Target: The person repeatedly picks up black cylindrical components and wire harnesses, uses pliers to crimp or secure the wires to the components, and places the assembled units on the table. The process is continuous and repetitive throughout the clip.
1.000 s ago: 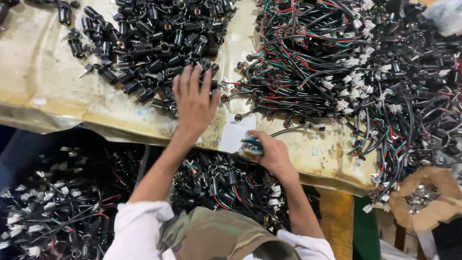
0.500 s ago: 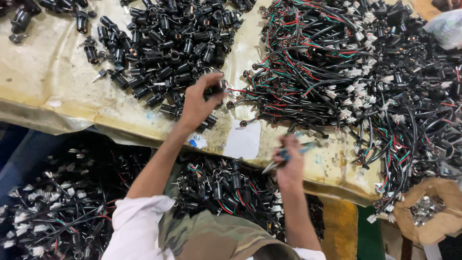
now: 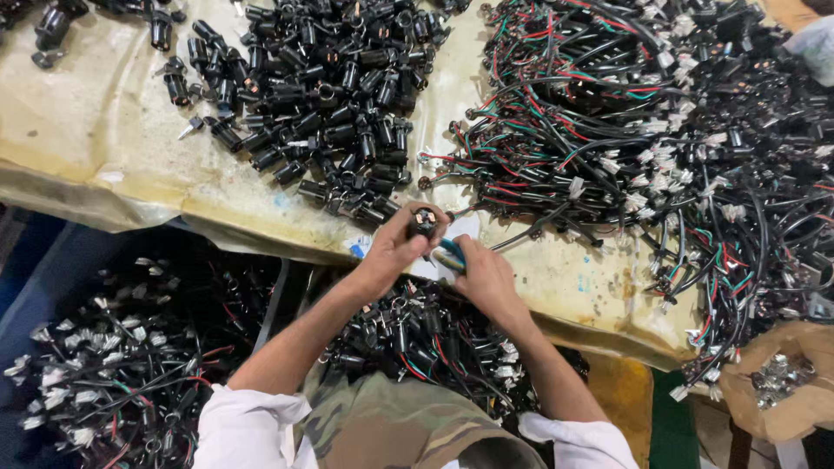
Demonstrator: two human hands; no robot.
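My left hand (image 3: 393,250) pinches a small black cylindrical socket (image 3: 424,220) at the table's front edge. My right hand (image 3: 483,276) is closed around a tool with a blue-green handle (image 3: 450,254), its tip right beside the socket. Just behind the hands lies a big pile of the same black sockets (image 3: 323,95). To the right sprawls a tangle of black, red and green wires (image 3: 660,130) with white connectors, one black lead running toward the hands.
The table (image 3: 95,148) is covered in worn yellowish sheet. Below its edge, heaps of wired sockets (image 3: 122,373) fill bins at my lap and left. A brown paper bag with small metal parts (image 3: 782,391) sits at the lower right.
My left hand lifted a socket out of the black pile and drew it back to the table edge. My right hand came in with the tool to meet it.
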